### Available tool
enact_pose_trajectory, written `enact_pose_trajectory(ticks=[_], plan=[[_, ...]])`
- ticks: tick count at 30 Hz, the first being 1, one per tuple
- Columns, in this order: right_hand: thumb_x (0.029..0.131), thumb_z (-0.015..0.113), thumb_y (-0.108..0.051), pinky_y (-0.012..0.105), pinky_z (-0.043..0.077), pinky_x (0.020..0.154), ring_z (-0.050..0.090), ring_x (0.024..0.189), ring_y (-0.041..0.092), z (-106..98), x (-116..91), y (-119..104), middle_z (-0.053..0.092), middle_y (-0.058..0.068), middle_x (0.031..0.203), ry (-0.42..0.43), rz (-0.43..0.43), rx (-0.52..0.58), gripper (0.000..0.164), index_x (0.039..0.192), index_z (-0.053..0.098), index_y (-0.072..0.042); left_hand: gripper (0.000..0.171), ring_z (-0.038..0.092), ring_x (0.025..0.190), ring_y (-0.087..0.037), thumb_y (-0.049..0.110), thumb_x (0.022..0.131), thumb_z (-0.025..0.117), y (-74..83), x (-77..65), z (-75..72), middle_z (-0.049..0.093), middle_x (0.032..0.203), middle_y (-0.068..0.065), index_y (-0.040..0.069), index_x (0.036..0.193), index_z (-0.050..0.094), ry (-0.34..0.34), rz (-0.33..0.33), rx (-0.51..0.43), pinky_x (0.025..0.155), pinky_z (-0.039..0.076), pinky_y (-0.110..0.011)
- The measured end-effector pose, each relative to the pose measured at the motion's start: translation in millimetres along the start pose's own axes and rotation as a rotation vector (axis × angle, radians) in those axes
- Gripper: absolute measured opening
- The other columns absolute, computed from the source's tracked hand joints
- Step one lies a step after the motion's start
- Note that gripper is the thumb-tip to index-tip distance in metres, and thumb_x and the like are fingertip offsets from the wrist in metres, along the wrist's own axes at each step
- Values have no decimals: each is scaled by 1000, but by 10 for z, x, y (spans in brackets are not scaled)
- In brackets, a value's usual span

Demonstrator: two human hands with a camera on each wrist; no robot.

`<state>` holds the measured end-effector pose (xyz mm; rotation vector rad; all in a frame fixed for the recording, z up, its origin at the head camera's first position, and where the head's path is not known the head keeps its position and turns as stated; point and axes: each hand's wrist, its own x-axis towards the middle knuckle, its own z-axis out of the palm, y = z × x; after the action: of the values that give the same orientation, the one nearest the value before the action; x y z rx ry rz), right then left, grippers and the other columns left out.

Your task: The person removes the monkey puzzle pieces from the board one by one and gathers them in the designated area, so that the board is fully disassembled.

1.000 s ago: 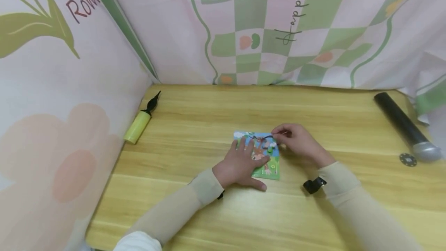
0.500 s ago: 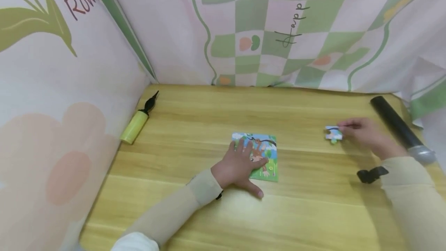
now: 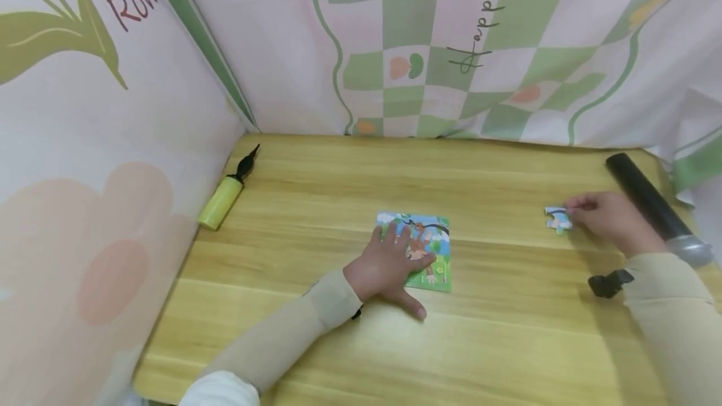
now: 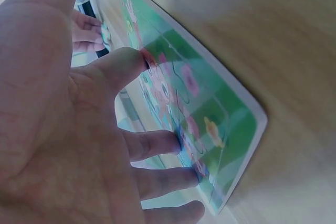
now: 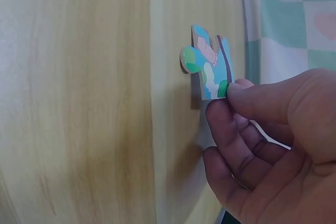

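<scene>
A small square jigsaw puzzle with a monkey hanging from a branch lies on the wooden table. My left hand rests on its left part with the fingers spread, hiding some of the picture. In the left wrist view the fingertips touch the green board. Off to the right, my right hand pinches a single puzzle piece between thumb and fingers. Up close in the right wrist view, that piece is blue with a brown branch, a green knob and a pale pink patch, close over the table.
A black microphone with a silver head lies at the right, partly behind my right hand. On the left lies a yellow hand pump with a black nozzle. Patterned cloth hangs along the table's back edge and left side.
My right hand has moved from the puzzle's upper right corner out to the right, carrying the piece. The left hand has stayed on the puzzle.
</scene>
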<state>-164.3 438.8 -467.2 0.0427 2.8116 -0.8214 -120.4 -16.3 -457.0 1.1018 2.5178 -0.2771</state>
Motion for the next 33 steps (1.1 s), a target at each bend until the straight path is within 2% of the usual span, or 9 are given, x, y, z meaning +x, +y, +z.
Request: enact_pose_trajectory(ticks=[4,11,17,20,24,28,33], plan=[[101,63,-23,46,44,77,62,99,46,0,-5,-20,70,26,107,15,-9,-26,35,118,68,7,117,7,150,-49,101,61,44,13,24,-5,9,167,-21,47,160,13,-18,-6,0,116,14,-64],[101,63,-17,49,45,77,62,96,44,-15,-3,25,71,27,104,15,-32,-36,30,115,68,9,117,7,150,-49,101,62,44,23,24,-25,8,167,-22,47,161,12,-36,-9,1,117,13,-63],[101,61,-18,59,44,81,60,99,51,-19,-8,46,69,29,106,17,-22,-33,32,115,67,10,115,8,150,-49,101,63,43,30,18,-49,9,167,-22,47,160,13,-40,-10,19,117,15,-62],[103,60,-21,64,42,83,58,102,53,-27,-18,36,65,34,112,24,-11,-33,35,118,64,10,114,9,150,-49,101,64,42,32,25,-43,9,167,-22,47,160,13,-36,-9,19,117,16,-61],[104,57,-33,67,41,86,55,107,55,-19,-23,3,59,38,121,47,5,-12,47,125,59,10,111,8,149,-49,99,66,43,29,31,-18,8,167,-23,47,160,14,-20,-6,2,118,16,-60],[105,54,-44,67,41,87,55,110,55,4,-7,-130,58,38,126,68,-14,7,57,130,58,7,104,8,150,-48,96,71,43,20,28,10,8,167,-22,48,160,16,4,-7,-10,118,14,-59],[104,54,-47,57,49,84,60,109,48,134,-5,-519,63,31,124,82,-68,36,54,130,62,0,98,10,151,-45,94,75,39,-7,20,53,11,167,-20,47,160,20,51,7,2,119,14,-57]])
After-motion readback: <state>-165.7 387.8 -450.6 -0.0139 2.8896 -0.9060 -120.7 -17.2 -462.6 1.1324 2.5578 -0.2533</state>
